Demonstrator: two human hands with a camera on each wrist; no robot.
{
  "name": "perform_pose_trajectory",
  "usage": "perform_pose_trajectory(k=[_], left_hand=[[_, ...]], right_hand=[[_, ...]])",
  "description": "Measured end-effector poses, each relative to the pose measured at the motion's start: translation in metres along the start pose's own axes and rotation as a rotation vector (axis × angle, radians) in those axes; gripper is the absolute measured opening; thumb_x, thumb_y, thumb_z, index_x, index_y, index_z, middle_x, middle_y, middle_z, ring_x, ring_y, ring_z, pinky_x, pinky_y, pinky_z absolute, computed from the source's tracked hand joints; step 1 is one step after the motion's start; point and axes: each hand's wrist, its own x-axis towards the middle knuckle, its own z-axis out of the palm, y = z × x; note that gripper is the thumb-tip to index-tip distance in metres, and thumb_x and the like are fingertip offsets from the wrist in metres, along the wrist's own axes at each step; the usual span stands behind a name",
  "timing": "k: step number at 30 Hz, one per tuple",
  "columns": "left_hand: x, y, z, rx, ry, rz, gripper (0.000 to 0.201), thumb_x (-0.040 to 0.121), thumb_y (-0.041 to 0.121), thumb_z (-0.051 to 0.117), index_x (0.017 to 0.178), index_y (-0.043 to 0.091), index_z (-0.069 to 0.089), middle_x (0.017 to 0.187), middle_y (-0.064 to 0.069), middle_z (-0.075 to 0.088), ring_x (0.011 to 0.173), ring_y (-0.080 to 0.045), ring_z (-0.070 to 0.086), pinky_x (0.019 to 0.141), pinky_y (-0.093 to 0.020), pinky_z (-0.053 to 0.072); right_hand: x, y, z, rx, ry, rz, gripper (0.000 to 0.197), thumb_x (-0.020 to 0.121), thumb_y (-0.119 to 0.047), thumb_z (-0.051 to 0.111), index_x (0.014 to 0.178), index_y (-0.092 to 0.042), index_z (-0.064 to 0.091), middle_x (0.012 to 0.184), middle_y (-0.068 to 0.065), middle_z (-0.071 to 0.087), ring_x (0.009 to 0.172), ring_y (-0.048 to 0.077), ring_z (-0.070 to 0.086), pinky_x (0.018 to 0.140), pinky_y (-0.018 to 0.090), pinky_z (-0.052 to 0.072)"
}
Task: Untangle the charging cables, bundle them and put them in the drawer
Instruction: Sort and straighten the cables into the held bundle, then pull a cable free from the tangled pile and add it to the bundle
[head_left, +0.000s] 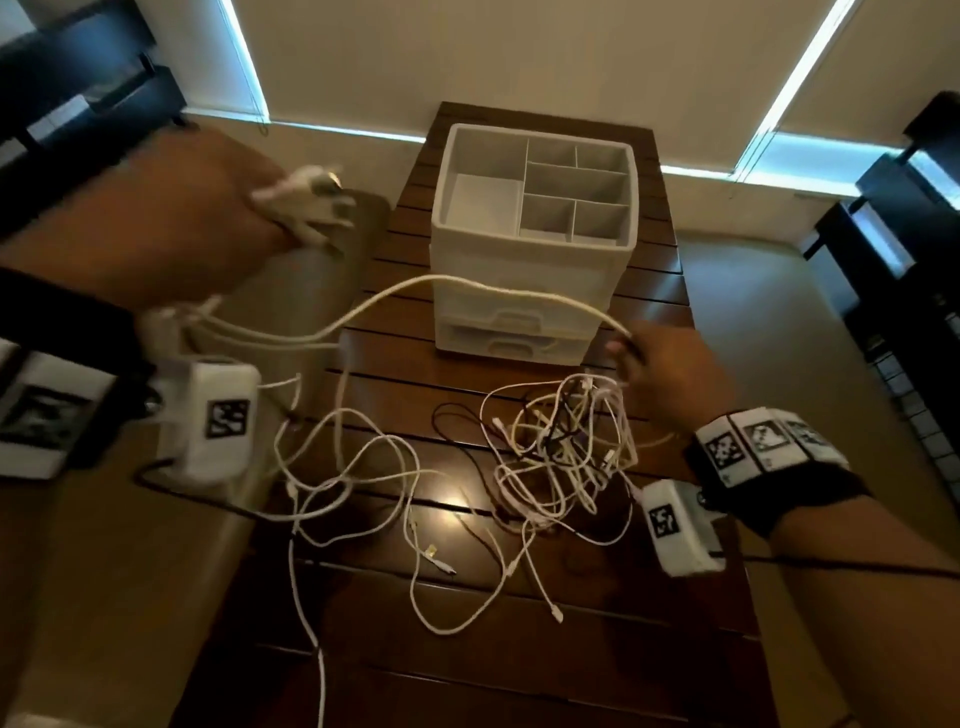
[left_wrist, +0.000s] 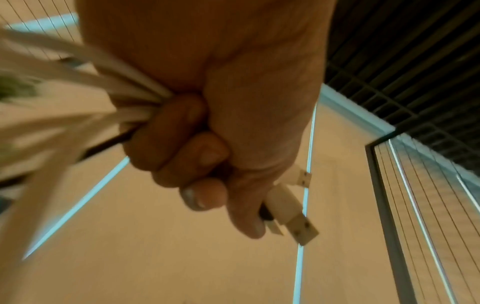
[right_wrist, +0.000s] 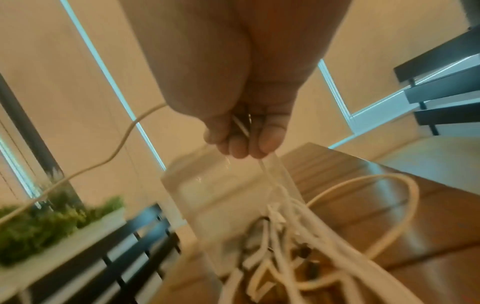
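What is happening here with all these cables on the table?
A person is sorting tangled charging cables over a wooden table. The left hand grips a bunch of cables with USB plugs sticking out of the fist. The right hand pinches a white cable that runs across to the left hand, lifting it from the tangle. Most cables lie loose on the table. The white drawer unit stands behind, both drawers closed. Nothing is bundled yet.

Dark brown slatted wooden table (head_left: 649, 291) at centre. Beige roller blinds (head_left: 519, 57) at 12 o'clock, pale light strips along edges. Black slatted shelving (head_left: 909, 249) at 3 o'clock. Blurred green plant in white planter (right_wrist: 52, 218) at 9 o'clock in right wrist view.
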Motion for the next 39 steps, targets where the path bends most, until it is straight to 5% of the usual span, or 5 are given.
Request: perform_pose_trajectory(k=[10, 23, 29, 34, 39], left_hand=[[-0.035, 0.067, 0.080, -0.330, -0.103, 0.073, 0.034, 0.080, 0.003, 0.068, 0.077, 0.037, 0.065, 0.068, 0.007, 0.067, 0.061, -0.006, 0.061, 0.060, -0.026, 0.051], [-0.022, 0.058, 0.103, 0.020, -0.111, 0.175, 0.019, 0.084, 0.028, 0.060, 0.083, 0.011, 0.069, 0.075, -0.010, 0.060, 0.070, -0.031, 0.056, 0.060, -0.032, 0.039], [-0.015, 0.046, 0.052, 0.153, -0.070, 0.106, 0.020, 0.083, 0.028, 0.071, 0.069, 0.022, 0.057, 0.057, 0.005, 0.040, 0.056, -0.022, 0.046, 0.049, -0.029, 0.026], [-0.028, 0.065, 0.063, 0.057, -0.034, 0.119, 0.007, 0.086, 0.019, 0.065, 0.087, 0.020, 0.072, 0.069, -0.002, 0.062, 0.065, -0.022, 0.056, 0.052, -0.027, 0.039], [-0.037, 0.084, 0.116, -0.405, -0.273, 0.015, 0.014, 0.089, 0.015, 0.062, 0.077, 0.014, 0.070, 0.072, -0.003, 0.071, 0.069, -0.018, 0.067, 0.064, -0.037, 0.053]], right_hand=[[-0.012, -0.030, 0.037, 0.075, -0.353, -0.299, 0.016, 0.088, -0.011, 0.059, 0.097, -0.019, 0.070, 0.083, -0.007, 0.067, 0.076, 0.010, 0.058, 0.070, 0.026, 0.044], [-0.013, -0.011, 0.040, 0.093, -0.427, -0.048, 0.011, 0.093, -0.027, 0.056, 0.089, -0.021, 0.065, 0.080, -0.002, 0.064, 0.073, 0.017, 0.060, 0.065, 0.028, 0.047], [0.004, -0.030, -0.006, 0.196, 0.323, -0.189, 0.018, 0.093, -0.033, 0.056, 0.086, -0.019, 0.065, 0.072, 0.000, 0.060, 0.072, 0.020, 0.055, 0.064, 0.033, 0.046], [-0.007, -0.041, 0.002, 0.098, -0.215, -0.223, 0.014, 0.091, -0.032, 0.060, 0.079, -0.026, 0.062, 0.070, -0.006, 0.059, 0.067, 0.011, 0.057, 0.069, 0.041, 0.053], [-0.005, -0.058, 0.008, 0.317, -0.082, -0.253, 0.015, 0.092, -0.024, 0.059, 0.089, -0.012, 0.066, 0.077, 0.002, 0.067, 0.070, 0.015, 0.061, 0.065, 0.033, 0.047]])
